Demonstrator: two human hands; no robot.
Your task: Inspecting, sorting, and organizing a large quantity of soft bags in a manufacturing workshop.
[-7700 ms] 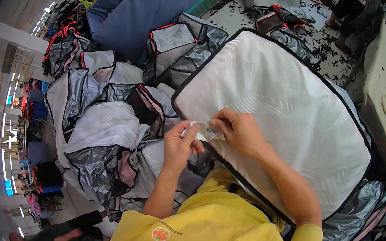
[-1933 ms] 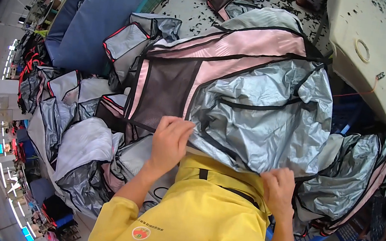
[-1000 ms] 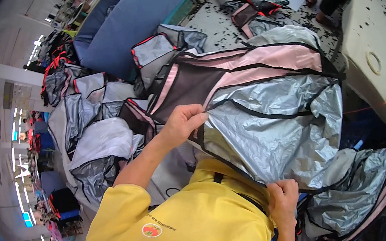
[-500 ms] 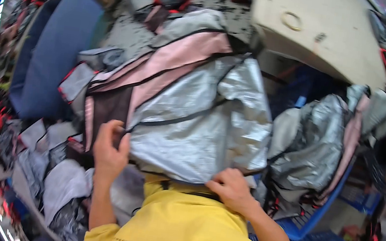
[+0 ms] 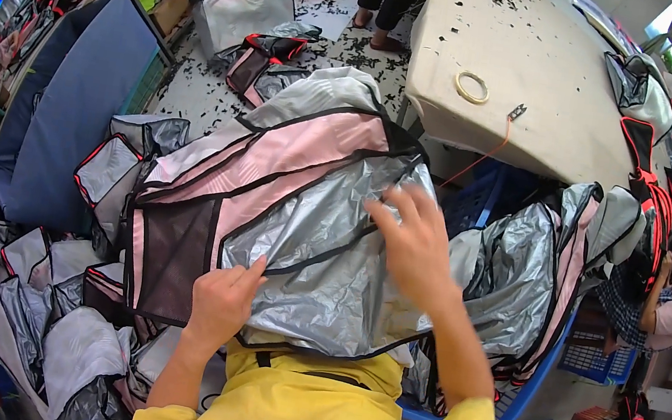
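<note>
A large silver-lined bag with pink panels, a dark mesh pocket and black trim lies spread out in front of me. My left hand is on its near part, beside the mesh; its fingers are curled in with the index stretched forward, and it appears to pinch the silver lining. Above the lining's right side, my right hand is raised with its fingers apart and slightly blurred by motion. Nothing shows between those fingers. A dark strap crosses the lining between my two hands.
Silver and grey bags are heaped at the left and right. A beige table carries a tape roll. A blue padded panel stands left. Black scraps litter the floor. Other people are at the far side and right.
My right hand has left the bag's near edge and moved up over the lining. My left hand has shifted right and nearer, from the mesh onto the silver part. The view has tilted up.
</note>
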